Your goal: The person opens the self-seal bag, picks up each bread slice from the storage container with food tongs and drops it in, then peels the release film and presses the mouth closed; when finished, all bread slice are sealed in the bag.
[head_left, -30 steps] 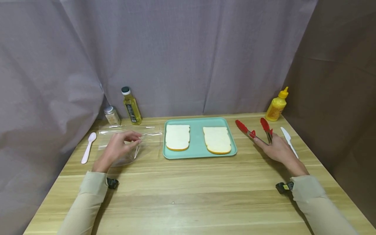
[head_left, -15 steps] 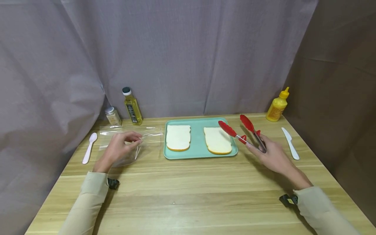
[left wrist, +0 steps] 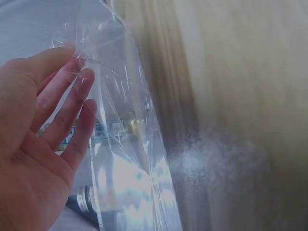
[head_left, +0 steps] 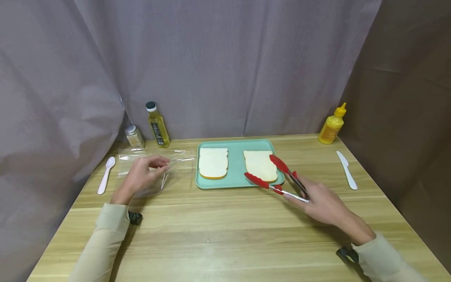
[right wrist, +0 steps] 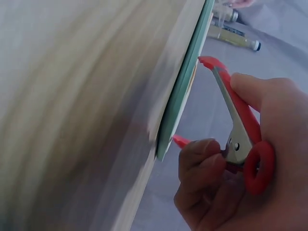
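Tongs point(head_left: 257, 180) gripped in right hand point(head_left: 323, 205), partly hiding bread point(head_left: 260, 163), left hand point(head_left: 141, 173) pinching clear bag point(head_left: 180, 163)

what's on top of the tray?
On the tray: left slice and right slice, side by side with a gap. Tongs hide part of the right slice's edge; whatever lies under either slice is covered.

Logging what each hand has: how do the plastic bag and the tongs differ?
The plastic bag is clear, creased film; the tongs have red tips and metal arms. The left hand pinches the bag; the right hand grips the tongs. The bag lies left of the tray; the tongs reach its right end. Both are hand-held.
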The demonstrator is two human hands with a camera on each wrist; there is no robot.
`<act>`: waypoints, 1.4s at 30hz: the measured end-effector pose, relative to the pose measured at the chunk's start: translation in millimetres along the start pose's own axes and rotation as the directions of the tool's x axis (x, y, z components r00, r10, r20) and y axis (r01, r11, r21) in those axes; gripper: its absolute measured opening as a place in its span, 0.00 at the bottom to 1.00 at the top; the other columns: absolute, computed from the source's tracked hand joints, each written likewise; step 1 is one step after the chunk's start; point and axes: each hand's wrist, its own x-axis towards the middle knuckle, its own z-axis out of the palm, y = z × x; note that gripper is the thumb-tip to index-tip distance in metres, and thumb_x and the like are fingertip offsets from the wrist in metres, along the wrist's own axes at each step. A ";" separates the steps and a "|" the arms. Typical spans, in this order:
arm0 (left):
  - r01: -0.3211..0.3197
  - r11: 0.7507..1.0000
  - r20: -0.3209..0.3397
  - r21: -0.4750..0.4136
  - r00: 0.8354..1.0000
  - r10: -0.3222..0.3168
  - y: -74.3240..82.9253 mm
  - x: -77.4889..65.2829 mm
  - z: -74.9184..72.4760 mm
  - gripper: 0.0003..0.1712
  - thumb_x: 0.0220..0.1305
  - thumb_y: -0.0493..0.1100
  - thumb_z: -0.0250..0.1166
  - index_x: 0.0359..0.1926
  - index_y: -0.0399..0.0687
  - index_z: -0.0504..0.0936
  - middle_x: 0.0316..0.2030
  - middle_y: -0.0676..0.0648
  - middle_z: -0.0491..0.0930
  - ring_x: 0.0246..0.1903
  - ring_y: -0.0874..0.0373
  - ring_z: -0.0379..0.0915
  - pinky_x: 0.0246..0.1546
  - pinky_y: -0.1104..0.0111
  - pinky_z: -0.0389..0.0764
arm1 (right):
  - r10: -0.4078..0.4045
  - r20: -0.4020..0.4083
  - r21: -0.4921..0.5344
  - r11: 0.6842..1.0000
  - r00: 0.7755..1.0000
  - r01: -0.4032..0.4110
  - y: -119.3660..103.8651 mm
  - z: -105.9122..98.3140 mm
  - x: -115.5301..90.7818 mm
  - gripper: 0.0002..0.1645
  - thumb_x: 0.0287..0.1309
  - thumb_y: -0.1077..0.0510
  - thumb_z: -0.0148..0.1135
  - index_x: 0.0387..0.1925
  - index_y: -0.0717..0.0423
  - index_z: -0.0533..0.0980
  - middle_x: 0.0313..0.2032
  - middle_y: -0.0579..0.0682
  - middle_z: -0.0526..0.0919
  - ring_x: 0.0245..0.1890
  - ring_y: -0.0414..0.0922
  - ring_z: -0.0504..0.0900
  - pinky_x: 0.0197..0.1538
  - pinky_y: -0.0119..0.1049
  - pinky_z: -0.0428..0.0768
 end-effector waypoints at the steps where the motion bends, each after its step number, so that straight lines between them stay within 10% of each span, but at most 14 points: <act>1: 0.002 1.000 0.003 -0.001 1.000 -0.002 -0.2 0.1 -0.2 0.08 0.72 0.40 0.74 0.46 0.40 0.93 0.45 0.44 0.94 0.42 0.48 0.93 0.49 0.50 0.92 | 0.007 0.004 -0.002 1.000 1.000 -0.007 -0.9 0.1 -0.4 0.34 0.67 0.23 0.65 0.42 0.49 0.73 0.22 0.43 0.70 0.22 0.41 0.68 0.23 0.35 0.64; 10: -0.005 1.000 -0.001 0.012 1.000 0.005 -1.4 0.7 -2.9 0.08 0.71 0.39 0.75 0.47 0.41 0.92 0.44 0.45 0.94 0.41 0.48 0.92 0.48 0.50 0.92 | 0.087 0.007 -0.068 0.994 0.996 -0.087 -13.2 -0.4 -3.9 0.38 0.66 0.21 0.63 0.40 0.52 0.73 0.22 0.47 0.67 0.25 0.46 0.72 0.22 0.40 0.64; 17: 0.009 1.000 0.019 0.015 1.000 -0.009 -2.0 1.3 -6.6 0.08 0.72 0.40 0.74 0.48 0.43 0.92 0.46 0.46 0.94 0.43 0.50 0.92 0.49 0.52 0.93 | 0.122 0.032 -0.097 0.988 0.992 -0.118 -31.3 -0.4 1.5 0.53 0.66 0.17 0.58 0.61 0.62 0.75 0.23 0.48 0.67 0.25 0.48 0.72 0.20 0.40 0.64; 24: -0.016 1.000 0.010 0.013 1.000 0.016 -4.4 2.8 -4.7 0.09 0.71 0.39 0.74 0.48 0.41 0.92 0.46 0.44 0.94 0.43 0.49 0.92 0.49 0.51 0.92 | 0.092 0.104 0.022 0.995 0.990 -0.095 -21.6 -5.9 22.4 0.42 0.66 0.22 0.64 0.49 0.58 0.75 0.24 0.47 0.71 0.23 0.45 0.72 0.22 0.38 0.67; 30: 0.002 1.000 0.019 0.002 1.000 -0.002 -4.0 3.3 -2.8 0.10 0.70 0.38 0.75 0.49 0.40 0.92 0.46 0.44 0.94 0.43 0.50 0.92 0.50 0.52 0.92 | -0.001 0.105 0.131 0.991 0.995 -0.013 4.0 -12.9 50.4 0.41 0.71 0.33 0.68 0.67 0.60 0.73 0.31 0.50 0.75 0.28 0.45 0.74 0.29 0.37 0.71; 37: 0.018 1.000 0.046 -0.020 0.999 -0.018 -3.6 1.0 0.3 0.10 0.71 0.38 0.74 0.50 0.39 0.92 0.46 0.44 0.94 0.44 0.49 0.92 0.52 0.50 0.92 | 0.029 0.101 0.010 0.999 0.994 -0.030 0.3 -4.7 53.9 0.55 0.70 0.26 0.63 0.76 0.66 0.67 0.61 0.65 0.83 0.54 0.58 0.83 0.53 0.59 0.85; 42: 0.022 1.000 0.032 -0.012 0.999 -0.022 -4.1 1.2 -1.0 0.09 0.71 0.37 0.75 0.49 0.39 0.92 0.46 0.44 0.94 0.44 0.47 0.92 0.51 0.49 0.92 | 0.077 0.052 -0.084 0.994 0.996 -0.073 -13.9 3.6 50.7 0.55 0.66 0.23 0.64 0.68 0.67 0.73 0.54 0.66 0.86 0.45 0.59 0.86 0.37 0.53 0.85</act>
